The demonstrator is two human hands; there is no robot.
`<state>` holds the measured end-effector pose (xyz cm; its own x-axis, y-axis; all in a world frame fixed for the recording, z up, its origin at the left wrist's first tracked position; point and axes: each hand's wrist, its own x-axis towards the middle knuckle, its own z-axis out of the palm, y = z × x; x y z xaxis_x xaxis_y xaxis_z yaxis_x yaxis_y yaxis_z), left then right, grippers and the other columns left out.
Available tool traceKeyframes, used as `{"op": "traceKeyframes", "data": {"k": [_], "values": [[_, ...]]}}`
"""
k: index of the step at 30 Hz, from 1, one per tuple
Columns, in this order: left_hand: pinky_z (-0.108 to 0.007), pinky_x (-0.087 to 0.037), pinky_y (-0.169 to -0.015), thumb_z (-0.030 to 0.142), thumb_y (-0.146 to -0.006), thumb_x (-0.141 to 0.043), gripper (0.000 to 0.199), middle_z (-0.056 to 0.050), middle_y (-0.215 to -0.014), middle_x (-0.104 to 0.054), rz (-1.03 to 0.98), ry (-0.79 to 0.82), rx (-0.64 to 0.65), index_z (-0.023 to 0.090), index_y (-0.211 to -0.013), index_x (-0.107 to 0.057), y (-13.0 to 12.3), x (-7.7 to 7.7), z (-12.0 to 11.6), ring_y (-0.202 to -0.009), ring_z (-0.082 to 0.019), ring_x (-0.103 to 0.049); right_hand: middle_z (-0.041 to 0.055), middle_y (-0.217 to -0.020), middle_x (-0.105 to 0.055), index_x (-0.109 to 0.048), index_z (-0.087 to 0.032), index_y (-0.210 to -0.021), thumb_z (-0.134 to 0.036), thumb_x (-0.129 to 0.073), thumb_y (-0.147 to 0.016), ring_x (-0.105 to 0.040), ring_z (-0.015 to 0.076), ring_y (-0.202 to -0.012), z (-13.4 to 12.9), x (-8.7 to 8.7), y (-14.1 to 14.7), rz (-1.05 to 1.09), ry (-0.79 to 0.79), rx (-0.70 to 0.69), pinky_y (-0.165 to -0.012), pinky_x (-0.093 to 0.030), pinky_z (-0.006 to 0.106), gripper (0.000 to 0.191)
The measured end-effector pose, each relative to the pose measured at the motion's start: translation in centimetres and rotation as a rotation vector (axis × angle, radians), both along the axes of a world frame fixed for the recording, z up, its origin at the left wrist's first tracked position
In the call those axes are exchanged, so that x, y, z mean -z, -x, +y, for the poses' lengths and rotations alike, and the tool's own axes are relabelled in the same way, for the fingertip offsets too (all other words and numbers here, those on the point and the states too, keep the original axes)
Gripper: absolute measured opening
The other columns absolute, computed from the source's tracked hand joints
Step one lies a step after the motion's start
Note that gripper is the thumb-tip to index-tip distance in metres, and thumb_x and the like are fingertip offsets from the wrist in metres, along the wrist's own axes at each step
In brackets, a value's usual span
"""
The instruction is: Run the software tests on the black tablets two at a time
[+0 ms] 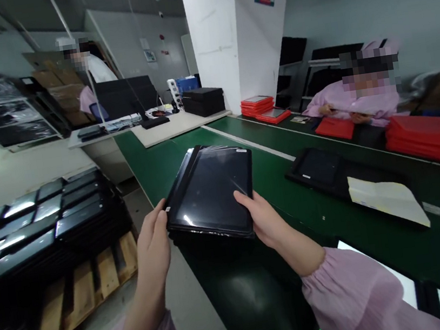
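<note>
The left hand [153,245] and the right hand [262,216] both hold a black tablet [210,193] wrapped in glossy plastic film; it sits between them, tilted up above the near edge of the green tabletop [218,154]; the left grip is closed around the tablet's lower left edge, and the right grip is closed on its lower right side, with the fingers [245,201] lying across the dark front face; pink sleeves [345,300] cover both forearms.

Left of the grip, beyond the tabletop's edge, rows of black tablets [40,223] lie stacked on a wooden pallet [96,275]; right of the grip, a black tablet case [314,168] lies flat on the green surface, well apart from the hands, with a cream paper sheet [389,200] just beside it; further right, a stack of red cases [424,136] sits near a seated co-worker in a pink smock [353,105], whose own hands hold a thin flat object; ahead of the grip, a smaller stack of red cases [257,106] stands near a black box [203,101] and a white column [219,39]; far beyond, a second co-worker [94,68] stands by a desk with a black monitor [126,97].
</note>
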<state>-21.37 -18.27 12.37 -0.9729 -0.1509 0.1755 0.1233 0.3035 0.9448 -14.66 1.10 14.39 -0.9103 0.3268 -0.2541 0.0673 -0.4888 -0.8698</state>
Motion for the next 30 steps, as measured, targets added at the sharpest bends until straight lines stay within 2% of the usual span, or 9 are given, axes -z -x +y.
{"op": "traceKeyframes", "data": {"k": [4, 7, 11, 15, 19, 22, 24, 27, 30], "values": [[-0.041, -0.044, -0.121, 0.047, -0.092, -0.043, 0.057, -0.015, -0.136, -0.073, 0.013, 0.221, 0.06, 0.017, -0.132, -0.07, 1.4, 0.1, -0.7, -0.143, -0.031, -0.058, 0.006, -0.101, -0.084, -0.077, -0.02, -0.109, -0.025, -0.083, -0.083, -0.08, 0.0248, -0.099, 0.8, 0.3, -0.3, 0.016, 0.06, 0.016, -0.096, -0.066, 0.04, 0.027], [-0.046, -0.043, -0.12, 0.044, -0.093, -0.041, 0.048, -0.014, -0.128, -0.076, -0.025, 0.408, 0.115, 0.023, -0.12, -0.074, 3.2, -0.4, -0.9, -0.138, -0.033, -0.062, 0.0067, -0.091, -0.084, -0.077, -0.018, -0.094, -0.022, -0.087, -0.078, -0.081, 0.0263, -0.093, 1.4, 0.7, -0.7, 0.034, 0.104, 0.011, -0.089, -0.068, 0.04, 0.02], [-0.06, -0.048, -0.112, 0.054, -0.082, -0.059, 0.04, -0.022, -0.116, -0.078, -0.095, 0.521, 0.159, 0.021, -0.098, -0.074, 5.1, -1.7, -0.4, -0.126, -0.046, -0.068, 0.0057, -0.09, -0.084, -0.075, -0.02, -0.09, -0.021, -0.088, -0.074, -0.081, 0.0288, -0.099, 2.0, 1.5, -1.8, 0.072, 0.155, 0.028, -0.091, -0.068, 0.042, 0.02], [-0.061, -0.053, -0.099, 0.063, -0.072, -0.067, 0.04, -0.028, -0.1, -0.078, -0.144, 0.558, 0.189, 0.023, -0.076, -0.065, 6.0, -3.1, 0.6, -0.116, -0.054, -0.07, 0.0052, -0.095, -0.084, -0.075, -0.021, -0.092, -0.022, -0.088, -0.074, -0.081, 0.0293, -0.104, 2.4, 2.1, -2.8, 0.092, 0.185, 0.045, -0.094, -0.068, 0.044, 0.022], [-0.049, -0.058, -0.09, 0.063, -0.07, -0.064, 0.036, -0.02, -0.086, -0.079, -0.195, 0.457, 0.247, 0.029, -0.063, -0.058, 6.1, -4.2, 1.4, -0.107, -0.048, -0.075, 0.0058, -0.092, -0.084, -0.074, -0.021, -0.089, -0.024, -0.09, -0.071, -0.08, 0.0301, -0.105, 2.4, 2.9, -3.1, 0.1, 0.202, 0.045, -0.097, -0.066, 0.046, 0.025], [-0.041, -0.061, -0.084, 0.059, -0.065, -0.065, 0.031, -0.014, -0.094, -0.082, -0.221, 0.342, 0.249, 0.029, -0.069, -0.061, 5.1, -4.7, 1.8, -0.11, -0.041, -0.076, 0.0075, -0.093, -0.084, -0.074, -0.02, -0.088, -0.027, -0.093, -0.067, -0.079, 0.0316, -0.109, 2.6, 3.4, -3.7, 0.113, 0.202, 0.044, -0.1, -0.064, 0.049, 0.029], [-0.039, -0.062, -0.073, 0.059, -0.06, -0.068, 0.034, -0.012, -0.093, -0.082, -0.261, 0.218, 0.24, 0.028, -0.075, -0.063, 3.9, -4.9, 2.2, -0.101, -0.038, -0.078, 0.0095, -0.099, -0.084, -0.075, -0.02, -0.09, -0.031, -0.096, -0.064, -0.078, 0.0325, -0.111, 2.9, 3.5, -4.9, 0.125, 0.191, 0.056, -0.102, -0.063, 0.05, 0.035], [-0.033, -0.061, -0.059, 0.053, -0.049, -0.079, 0.047, -0.004, -0.082, -0.081, -0.331, -0.033, 0.268, 0.025, -0.086, -0.068, 1.5, -5.0, 2.5, -0.08, -0.03, -0.078, 0.0098, -0.109, -0.084, -0.077, -0.022, -0.095, -0.037, -0.1, -0.058, -0.078, 0.0327, -0.113, 4.1, 3.5, -9.1, 0.132, 0.167, 0.112, -0.103, -0.062, 0.048, 0.046], [-0.036, -0.067, -0.066, 0.049, -0.047, -0.085, 0.051, -0.001, -0.081, -0.082, -0.352, -0.234, 0.277, 0.027, -0.091, -0.074, -0.5, -3.7, 2.2, -0.086, -0.033, -0.081, 0.0108, -0.112, -0.084, -0.079, -0.024, -0.106, -0.043, -0.098, -0.064, -0.08, 0.0329, -0.106, 6.4, 3.7, -16.5, 0.045, 0.042, 0.195, -0.097, -0.064, 0.047, 0.05]]}}
